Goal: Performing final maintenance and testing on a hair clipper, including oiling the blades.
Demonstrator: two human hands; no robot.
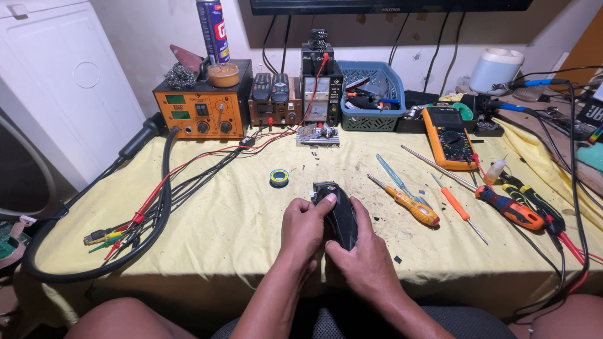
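Both hands wrap a black plastic hair clipper [340,213], hiding most of its body. Left hand [303,229] fingers [323,206] curl tight over its upper side; right hand [361,257] fingers clench its lower end. It sits at the middle of the yellow-clothed bench [239,220], near a small solder spool [279,177] and an orange-handled screwdriver [408,204].

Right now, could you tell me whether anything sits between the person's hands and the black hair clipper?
Nothing visible does: the left hand and right hand both grip the black hair clipper directly, on the yellow cloth.
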